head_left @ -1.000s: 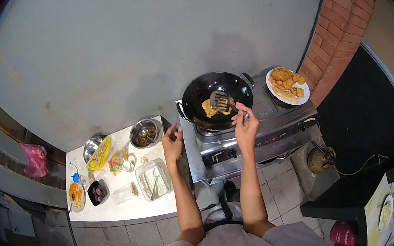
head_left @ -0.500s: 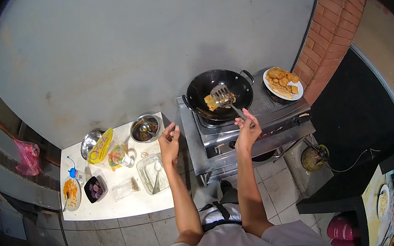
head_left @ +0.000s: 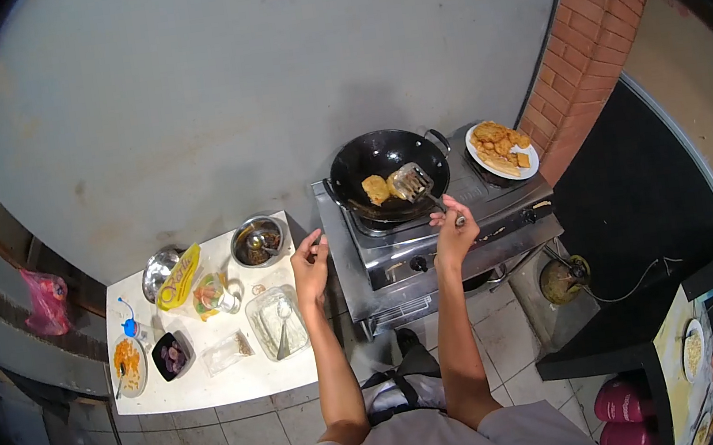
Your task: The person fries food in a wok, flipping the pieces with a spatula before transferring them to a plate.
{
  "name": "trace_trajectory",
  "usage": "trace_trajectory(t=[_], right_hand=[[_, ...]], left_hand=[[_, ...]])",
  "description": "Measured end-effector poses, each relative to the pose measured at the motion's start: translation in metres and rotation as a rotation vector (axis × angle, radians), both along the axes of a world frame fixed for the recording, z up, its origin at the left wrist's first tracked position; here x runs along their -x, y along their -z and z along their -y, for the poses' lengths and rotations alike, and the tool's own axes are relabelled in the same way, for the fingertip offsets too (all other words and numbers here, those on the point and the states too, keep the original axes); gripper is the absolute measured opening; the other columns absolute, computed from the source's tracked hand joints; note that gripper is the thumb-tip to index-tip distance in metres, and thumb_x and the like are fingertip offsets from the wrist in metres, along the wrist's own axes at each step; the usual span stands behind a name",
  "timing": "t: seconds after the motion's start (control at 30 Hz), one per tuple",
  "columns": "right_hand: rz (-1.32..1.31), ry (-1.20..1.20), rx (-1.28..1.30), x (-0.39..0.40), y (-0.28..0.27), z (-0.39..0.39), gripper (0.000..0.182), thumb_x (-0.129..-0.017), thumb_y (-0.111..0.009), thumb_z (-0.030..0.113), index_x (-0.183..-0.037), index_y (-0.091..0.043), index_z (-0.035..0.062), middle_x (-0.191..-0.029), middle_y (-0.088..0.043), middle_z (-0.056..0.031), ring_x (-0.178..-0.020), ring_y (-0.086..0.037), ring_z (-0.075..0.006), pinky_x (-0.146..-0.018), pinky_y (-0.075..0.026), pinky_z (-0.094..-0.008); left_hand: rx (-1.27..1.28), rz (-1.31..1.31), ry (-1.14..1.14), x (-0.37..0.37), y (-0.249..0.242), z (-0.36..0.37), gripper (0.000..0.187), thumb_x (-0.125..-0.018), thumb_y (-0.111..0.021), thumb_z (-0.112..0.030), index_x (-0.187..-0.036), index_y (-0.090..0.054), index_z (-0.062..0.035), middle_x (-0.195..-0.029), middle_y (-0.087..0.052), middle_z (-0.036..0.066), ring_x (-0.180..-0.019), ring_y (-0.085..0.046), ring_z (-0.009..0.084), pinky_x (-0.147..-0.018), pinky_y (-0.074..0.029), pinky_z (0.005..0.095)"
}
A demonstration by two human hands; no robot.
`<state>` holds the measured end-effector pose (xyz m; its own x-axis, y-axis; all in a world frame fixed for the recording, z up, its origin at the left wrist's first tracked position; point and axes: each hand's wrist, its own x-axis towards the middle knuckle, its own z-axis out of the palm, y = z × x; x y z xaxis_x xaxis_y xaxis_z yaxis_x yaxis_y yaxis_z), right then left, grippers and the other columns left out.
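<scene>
My right hand (head_left: 454,230) is wrapped round the handle of a slotted spatula (head_left: 413,182). The spatula's head is inside the black wok (head_left: 358,158), against one golden fried piece (head_left: 394,184), partly covered by it. Just left of that lies a second fried piece (head_left: 377,190) on the wok's bottom. My left hand (head_left: 311,266) hovers between the white table and the stove, loosely curled with thumb and fingers apart, and nothing shows in it. Nearest to it is a rectangular glass dish (head_left: 262,312) of pale batter with a spoon (head_left: 283,331) in it.
A white plate of fried food (head_left: 498,144) sits on the right of the steel stove (head_left: 401,293). Across the white table (head_left: 217,388) stand a metal bowl with a ladle (head_left: 258,241), a yellow packet (head_left: 178,280), a black bowl (head_left: 172,356) and an orange-topped plate (head_left: 130,368).
The spatula head has shifted right and slightly down in the wok, and two separate fried pieces now show. My left hand stays raised beside the stove. The view has tilted slightly.
</scene>
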<state>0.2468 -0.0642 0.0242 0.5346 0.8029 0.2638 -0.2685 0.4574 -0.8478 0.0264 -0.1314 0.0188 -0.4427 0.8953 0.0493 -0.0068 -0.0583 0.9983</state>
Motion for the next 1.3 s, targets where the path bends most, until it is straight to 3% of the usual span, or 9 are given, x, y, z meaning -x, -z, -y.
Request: trace_trajectory(t=[0.27, 0.5, 0.6, 0.9, 0.97, 1.2, 1.3], right_hand=[[0.285, -0.067, 0.027, -0.020, -0.011, -0.013, 0.012, -0.085, -0.044, -0.004, -0.087, -0.056, -0.0054, -0.096, -0.061, -0.0143, -0.059, -0.059, -0.0131, -0.048, -0.049, -0.0236], [0.317, -0.114, 0.066, -0.013, -0.015, -0.012, 0.012, -0.087, -0.047, -0.001, -0.090, -0.057, -0.0061, -0.092, -0.061, -0.0111, -0.057, -0.058, -0.0111, -0.048, -0.048, -0.0231], [0.343, -0.135, 0.086, -0.010, -0.015, -0.012, 0.012, -0.088, -0.047, 0.000, -0.090, -0.057, -0.0058, -0.089, -0.062, -0.0102, -0.057, -0.058, -0.0108, -0.048, -0.047, -0.0228], [0.264, -0.181, 0.077, -0.010, -0.023, -0.026, 0.014, -0.087, -0.045, -0.002, -0.090, -0.058, -0.0046, -0.086, -0.062, -0.0096, -0.058, -0.059, -0.0120, -0.048, -0.047, -0.0230], [0.258, -0.192, 0.090, -0.013, -0.026, -0.034, 0.015, -0.088, -0.044, -0.001, -0.090, -0.057, -0.0061, -0.088, -0.062, -0.0107, -0.058, -0.059, -0.0126, -0.048, -0.047, -0.0230], [0.213, -0.250, 0.081, -0.031, -0.031, -0.057, 0.013, -0.087, -0.044, -0.003, -0.089, -0.057, -0.0064, -0.092, -0.062, -0.0120, -0.058, -0.059, -0.0132, -0.048, -0.047, -0.0238], [0.222, -0.282, 0.082, -0.038, -0.032, -0.063, 0.012, -0.088, -0.046, -0.001, -0.090, -0.057, -0.0067, -0.087, -0.062, -0.0104, -0.057, -0.058, -0.0122, -0.048, -0.047, -0.0237]], left_hand=[[0.005, 0.010, 0.058, -0.019, 0.013, -0.019, 0.033, -0.084, -0.063, -0.015, -0.113, -0.059, 0.0008, -0.067, -0.046, -0.006, -0.060, -0.036, 0.0040, -0.055, -0.030, 0.0197], [0.040, 0.005, 0.085, -0.031, 0.002, -0.024, 0.032, -0.084, -0.063, -0.014, -0.113, -0.059, 0.0004, -0.067, -0.044, -0.007, -0.061, -0.035, 0.0048, -0.056, -0.030, 0.0205], [0.042, -0.057, 0.098, -0.026, 0.008, -0.027, 0.036, -0.086, -0.062, -0.021, -0.116, -0.058, -0.0014, -0.071, -0.048, -0.005, -0.064, -0.039, 0.0054, -0.061, -0.035, 0.0209], [0.036, -0.016, -0.010, -0.032, 0.007, -0.037, 0.035, -0.088, -0.059, -0.022, -0.116, -0.057, -0.0022, -0.072, -0.049, -0.005, -0.060, -0.036, 0.0039, -0.053, -0.031, 0.0190], [0.006, 0.027, -0.076, -0.033, -0.002, -0.043, 0.034, -0.087, -0.060, -0.020, -0.114, -0.057, 0.0007, -0.065, -0.043, -0.006, -0.058, -0.034, 0.0036, -0.052, -0.028, 0.0200], [-0.060, 0.031, -0.126, -0.041, -0.003, -0.073, 0.033, -0.089, -0.058, -0.023, -0.112, -0.058, 0.0010, -0.067, -0.042, -0.006, -0.059, -0.034, 0.0034, -0.053, -0.028, 0.0198], [-0.166, 0.007, -0.161, -0.047, 0.005, -0.088, 0.032, -0.089, -0.058, -0.022, -0.110, -0.059, 0.0013, -0.067, -0.040, -0.007, -0.061, -0.034, 0.0034, -0.054, -0.027, 0.0193]])
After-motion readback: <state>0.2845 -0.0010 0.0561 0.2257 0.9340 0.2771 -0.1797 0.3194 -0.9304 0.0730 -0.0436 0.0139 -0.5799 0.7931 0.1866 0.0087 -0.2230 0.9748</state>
